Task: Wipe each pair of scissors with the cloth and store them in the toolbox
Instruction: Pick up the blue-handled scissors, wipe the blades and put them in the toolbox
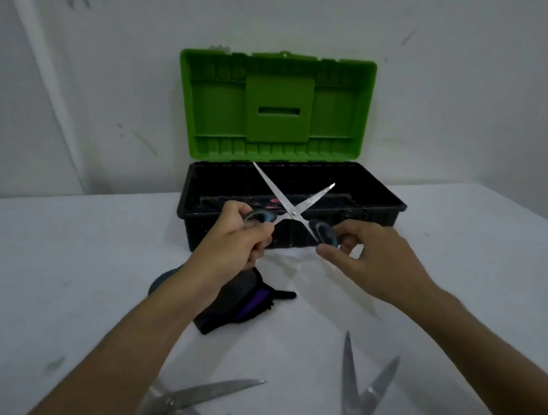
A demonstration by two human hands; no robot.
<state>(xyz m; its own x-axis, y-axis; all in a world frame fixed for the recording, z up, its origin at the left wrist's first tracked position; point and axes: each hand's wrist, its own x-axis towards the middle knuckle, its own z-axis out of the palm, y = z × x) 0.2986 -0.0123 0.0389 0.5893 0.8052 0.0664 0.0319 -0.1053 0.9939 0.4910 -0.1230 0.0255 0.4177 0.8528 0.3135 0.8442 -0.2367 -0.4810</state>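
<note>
I hold a pair of blue-handled scissors (pixel 291 206) spread wide open just above the front rim of the black toolbox (pixel 383 203). My left hand (pixel 238 237) grips the left handle loop. My right hand (pixel 363 253) pinches the right handle loop. The blades cross and point up over the box. The toolbox's green lid (pixel 274 107) stands open against the wall. A dark cloth (pixel 240 303) with a purple stripe lies on the table under my left forearm, partly hidden. Two more open scissors lie near me: one (pixel 193 401) at the lower left, one (pixel 356 400) with a green-black handle at the lower right.
The white table (pixel 51 266) meets a white wall just behind the toolbox. Some dark and red items lie inside the box, too dim to name.
</note>
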